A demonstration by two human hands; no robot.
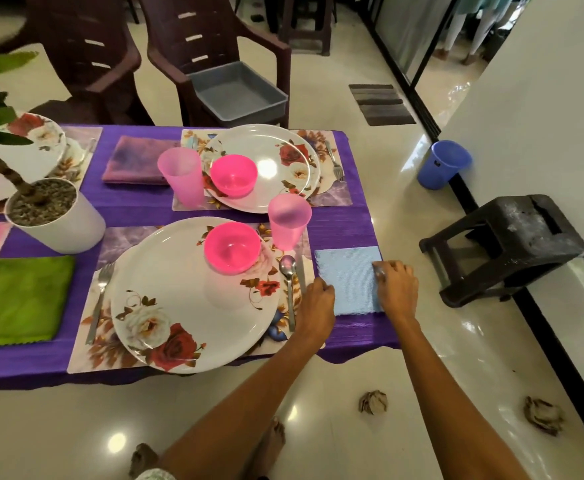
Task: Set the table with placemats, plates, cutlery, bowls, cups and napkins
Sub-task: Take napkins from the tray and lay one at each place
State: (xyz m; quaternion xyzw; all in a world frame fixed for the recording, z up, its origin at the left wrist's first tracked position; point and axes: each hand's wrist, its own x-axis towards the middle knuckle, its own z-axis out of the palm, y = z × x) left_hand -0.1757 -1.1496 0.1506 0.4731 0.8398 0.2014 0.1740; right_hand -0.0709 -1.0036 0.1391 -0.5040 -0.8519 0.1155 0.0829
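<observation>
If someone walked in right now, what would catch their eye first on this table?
Probably the bright purple tablecloth and, on it, the large white floral plates, each carrying a hot-pink plastic bowl with a translucent pink cup beside it. At the near right corner, both hands, left hand and right hand, rest on a light blue cloth napkin.

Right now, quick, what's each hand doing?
Left hand: fingers curled at the left edge of the blue napkin; whether it grips it cannot be told.
Right hand: pinches the napkin's right edge.
</observation>
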